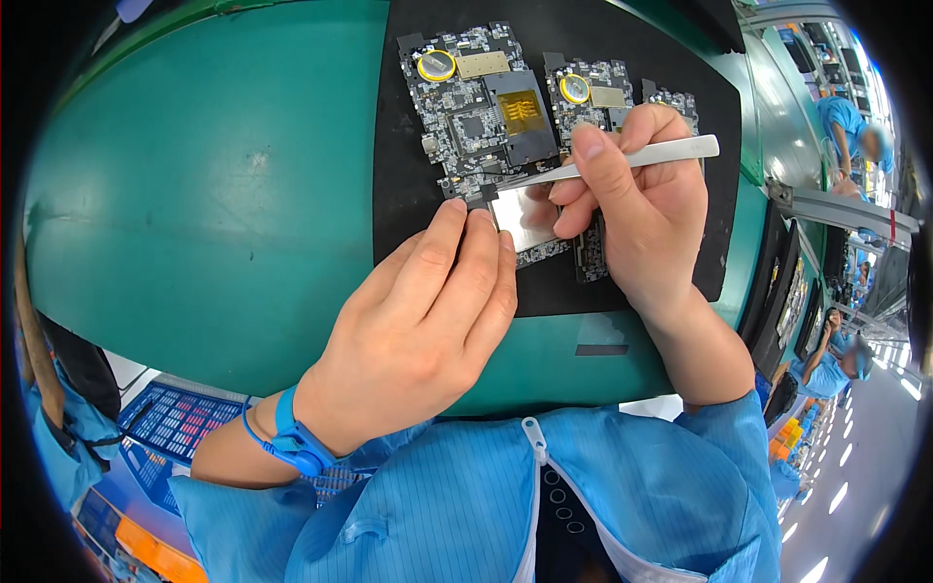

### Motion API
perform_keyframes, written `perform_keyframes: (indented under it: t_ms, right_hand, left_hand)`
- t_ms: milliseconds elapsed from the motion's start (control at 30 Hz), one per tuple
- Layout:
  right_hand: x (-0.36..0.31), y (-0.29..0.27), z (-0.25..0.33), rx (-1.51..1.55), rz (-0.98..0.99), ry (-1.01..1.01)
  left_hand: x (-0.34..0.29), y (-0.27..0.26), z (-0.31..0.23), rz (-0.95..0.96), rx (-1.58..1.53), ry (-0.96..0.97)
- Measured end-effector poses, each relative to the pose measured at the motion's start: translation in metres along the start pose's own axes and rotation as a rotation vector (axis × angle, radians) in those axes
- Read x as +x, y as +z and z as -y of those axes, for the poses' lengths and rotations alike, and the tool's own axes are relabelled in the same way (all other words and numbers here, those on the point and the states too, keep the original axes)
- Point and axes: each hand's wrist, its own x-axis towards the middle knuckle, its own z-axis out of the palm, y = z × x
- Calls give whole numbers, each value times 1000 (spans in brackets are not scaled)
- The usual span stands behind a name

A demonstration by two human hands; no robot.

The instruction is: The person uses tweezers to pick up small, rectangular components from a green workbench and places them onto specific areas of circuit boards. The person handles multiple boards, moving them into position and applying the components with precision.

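The left hand lies open, its fingertips at the lower edge of the board, presumably to keep it from sliding. The right hand pinches the tweezers, slanted low, likely so the tips can reach small parts (they sit by the silver plate's top left corner). The board lies on the black mat, probably there to protect it, on the desk.

**Clearance around the leftmost circuit board**

Open approach: the green tabletop left of the black mat. Obstructed: the near edge, by the left hand; the right side, by the right hand, its slanting tweezers and a second board just beside.
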Motion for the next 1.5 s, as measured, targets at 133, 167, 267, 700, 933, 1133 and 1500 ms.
perform_keyframes:
  t_ms: [133,167,267,700,933,1133,1500]
  right_hand:
    - [0,1,0,0,-16,-10]
    - [0,1,0,6,-17,-8]
    - [0,2,0,3,-21,-9]
    - [-14,-5,-2,-31,-130,-194]
    - [-12,-4,-13,-156,104,-423]
    - [-15,-5,-20,-279,96,-476]
    - [-17,-7,-18,-122,38,-507]
  left_hand:
    - [1,4,0,-38,-84,-53]
    - [1,5,0,-50,-106,-76]
    - [2,3,1,6,-132,-83]
    - [30,-2,-29,236,140,-159]
    - [-9,6,-36,78,41,-138]
    - [-8,7,-36,55,47,-132]
    - [0,4,-27,-35,-144,-197]
